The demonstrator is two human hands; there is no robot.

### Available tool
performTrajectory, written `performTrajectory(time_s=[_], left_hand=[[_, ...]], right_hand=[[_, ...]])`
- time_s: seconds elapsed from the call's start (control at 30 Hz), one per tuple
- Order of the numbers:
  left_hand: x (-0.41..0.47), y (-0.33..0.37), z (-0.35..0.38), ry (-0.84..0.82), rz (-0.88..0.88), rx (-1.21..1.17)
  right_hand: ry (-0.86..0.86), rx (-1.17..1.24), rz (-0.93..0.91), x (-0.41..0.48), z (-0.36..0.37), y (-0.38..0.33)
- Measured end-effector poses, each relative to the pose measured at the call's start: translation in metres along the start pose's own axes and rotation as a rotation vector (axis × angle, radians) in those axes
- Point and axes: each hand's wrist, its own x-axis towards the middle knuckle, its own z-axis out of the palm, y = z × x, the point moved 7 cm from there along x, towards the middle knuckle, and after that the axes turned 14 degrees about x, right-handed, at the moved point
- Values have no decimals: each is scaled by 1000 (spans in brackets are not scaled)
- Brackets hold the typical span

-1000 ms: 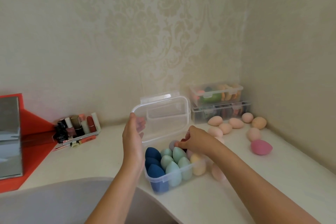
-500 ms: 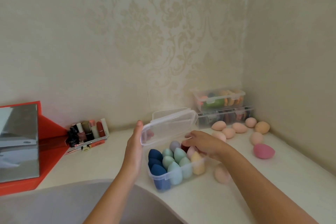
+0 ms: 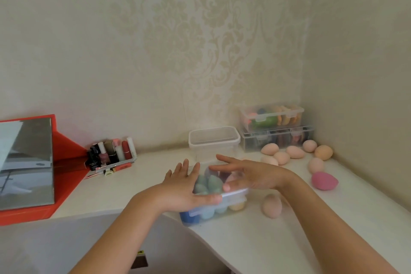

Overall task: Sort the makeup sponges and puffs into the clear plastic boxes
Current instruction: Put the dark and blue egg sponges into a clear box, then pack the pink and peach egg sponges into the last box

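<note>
Clear plastic box (image 3: 222,208) of sponges (image 3: 210,182) sits on the surface (image 3: 289,240); left hand (image 3: 184,187) and right hand (image 3: 251,176), fingers straight, press its lid (image 3: 234,192).

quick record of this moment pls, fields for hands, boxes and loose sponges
left hand: flat on the lid
right hand: flat on the same lid
near box: lidded, holds coloured sponges
empty box: behind it, no lid
peach sponges: loose, toward the corner
pink sponge: loose, right of near box
</note>
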Motion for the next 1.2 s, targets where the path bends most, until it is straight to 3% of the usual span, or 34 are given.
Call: performTrajectory(time_s=[0.2,0.5,0.67,0.77,0.83,0.9,1.0,1.2], left_hand=[[9,-6,3,-106,-14,35],[12,-11,-1,141,-30,45],[15,-22,0,124,-86,35],[16,-33,4,119,-128,21],[15,-43,5,131,-167,-21],[11,-56,4,163,-207,-77],[5,-75,2,216,-251,-203],[7,-110,8,267,-347,-517]], right_hand=[[-35,-144,73,-3,5,0],[131,-495,-23,0,7,-19],[166,-395,-97,9,10,-15],[112,-270,-39,18,6,-13],[155,-184,-15,24,-6,-20],[366,-131,-19,32,-31,-24],[585,-334,36,54,-57,-17],[476,-624,236,107,-60,14]])
